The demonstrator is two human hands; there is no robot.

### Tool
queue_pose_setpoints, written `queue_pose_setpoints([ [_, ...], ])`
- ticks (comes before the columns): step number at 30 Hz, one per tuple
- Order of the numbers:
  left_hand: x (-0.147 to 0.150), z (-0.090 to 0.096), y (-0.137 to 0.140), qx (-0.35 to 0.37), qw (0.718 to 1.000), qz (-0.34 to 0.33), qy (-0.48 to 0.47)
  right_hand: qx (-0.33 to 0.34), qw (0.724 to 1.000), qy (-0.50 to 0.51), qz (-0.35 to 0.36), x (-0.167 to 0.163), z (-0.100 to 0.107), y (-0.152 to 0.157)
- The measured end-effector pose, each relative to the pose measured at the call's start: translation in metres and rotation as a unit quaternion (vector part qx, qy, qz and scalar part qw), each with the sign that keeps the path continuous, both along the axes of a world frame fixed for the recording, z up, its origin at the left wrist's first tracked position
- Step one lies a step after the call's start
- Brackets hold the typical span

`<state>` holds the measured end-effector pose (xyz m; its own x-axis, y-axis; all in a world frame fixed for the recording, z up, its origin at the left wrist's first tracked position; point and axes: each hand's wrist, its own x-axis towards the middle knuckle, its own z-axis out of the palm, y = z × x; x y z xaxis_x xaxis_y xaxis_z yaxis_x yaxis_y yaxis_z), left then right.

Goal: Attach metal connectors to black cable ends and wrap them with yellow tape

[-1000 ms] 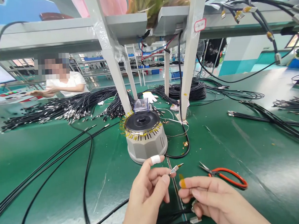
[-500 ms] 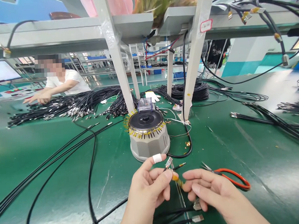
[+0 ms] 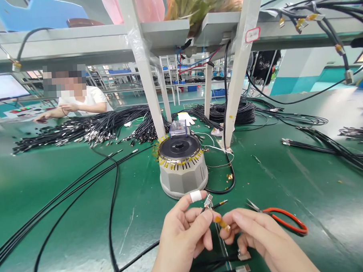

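Note:
My left hand (image 3: pixel 188 232), a white wrap round one finger, is closed on a black cable. A silver USB-type connector (image 3: pixel 208 200) sticks out above its thumb. Between the two hands runs a short piece of amber tape (image 3: pixel 221 222) with a shiny end. My right hand (image 3: pixel 260 232) has its fingers closed at that end, though the exact contact is partly hidden. Pliers with orange handles (image 3: pixel 289 218) lie right of it. Below the hands, black cables with silver connectors (image 3: pixel 243 269) rest on the table. Ahead stands a round tape dispenser (image 3: pixel 183 172) ringed with amber strips.
Bundles of black cables (image 3: pixel 108 123) spread over the green table (image 3: pixel 66 181), with more at right (image 3: pixel 329 147). White shelf posts (image 3: pixel 142 69) rise behind the dispenser. Connectored cables (image 3: pixel 342 57) hang from the shelf at upper right. A person (image 3: pixel 83 102) sits far left.
My right fingers have come round the shiny end of the tape, and the tape now slants down to the right. The view has shifted slightly. The other person's arms have moved.

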<state>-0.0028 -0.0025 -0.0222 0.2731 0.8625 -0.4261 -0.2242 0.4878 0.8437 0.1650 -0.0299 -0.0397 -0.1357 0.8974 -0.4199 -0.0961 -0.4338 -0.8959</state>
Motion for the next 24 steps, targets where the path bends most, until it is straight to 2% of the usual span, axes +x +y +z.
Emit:
queue_pose_setpoints([
  [7, 0.001, 0.001, 0.001, 0.007, 1.000, -0.001, 0.006, 0.013, 0.999, -0.023, 0.047, 0.003, -0.005, 0.002],
  [15, 0.004, 0.003, 0.000, 0.012, 1.000, -0.004, 0.002, -0.005, 0.999, 0.001, 0.053, 0.000, -0.008, 0.002],
  [18, 0.007, 0.002, -0.001, 0.039, 0.999, 0.023, 0.027, 0.020, 0.997, -0.024, 0.077, 0.002, -0.006, 0.003],
  [21, 0.010, 0.002, -0.002, 0.107, 0.987, 0.091, 0.076, 0.082, 0.980, -0.167, 0.067, 0.022, -0.005, 0.017],
  [23, 0.011, 0.002, -0.002, 0.127, 0.981, 0.115, 0.091, 0.127, 0.938, -0.319, 0.038, 0.044, -0.008, 0.035],
  [24, 0.012, 0.002, -0.002, 0.125, 0.981, 0.115, 0.090, 0.137, 0.925, -0.352, 0.027, 0.055, -0.010, 0.046],
])
